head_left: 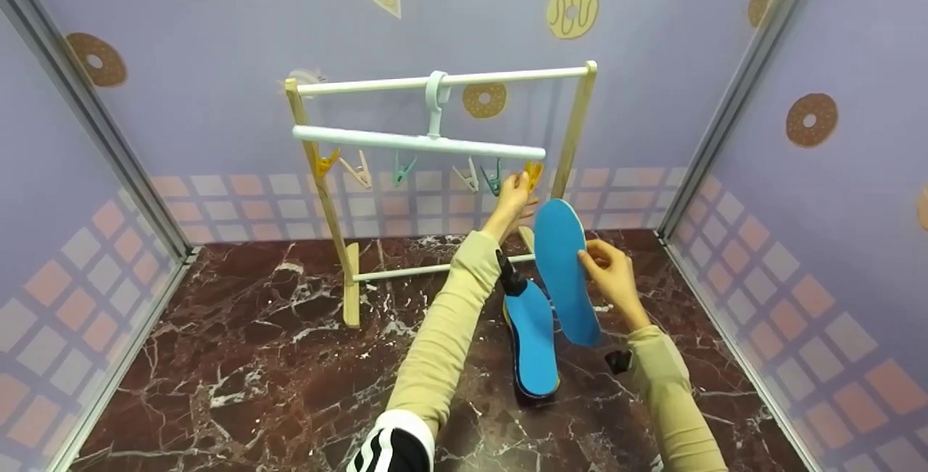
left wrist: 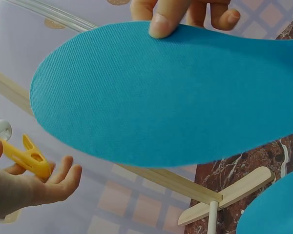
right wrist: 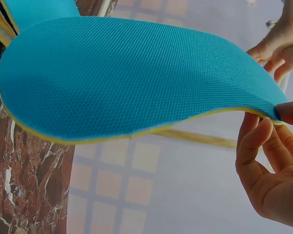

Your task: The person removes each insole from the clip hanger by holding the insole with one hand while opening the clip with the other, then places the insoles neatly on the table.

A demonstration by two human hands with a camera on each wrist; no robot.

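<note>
My left hand (head_left: 511, 200) is up at the right end of the white hanger (head_left: 391, 140), pinching a yellow clip (left wrist: 31, 160) that hangs there. The thumb is mostly cut off in the left wrist view. My right hand (head_left: 613, 275) pinches the side edge of a blue insole (head_left: 560, 262) between thumb and fingers. This insole is held up just below and right of the clip, apart from it. It has a thin yellow edge, seen in the right wrist view. Below it, another blue insole (head_left: 535, 345) lies on the floor, with dark and yellow layers under it.
The hanger hooks over the top bar (head_left: 515, 76) of a wooden rack. Several more clips hang from it: a yellow clip (head_left: 328, 161) at the left end, then pink, green and white ones. A patterned wall (head_left: 797, 204) stands on the right, and the floor (head_left: 275, 363) is dark red marble.
</note>
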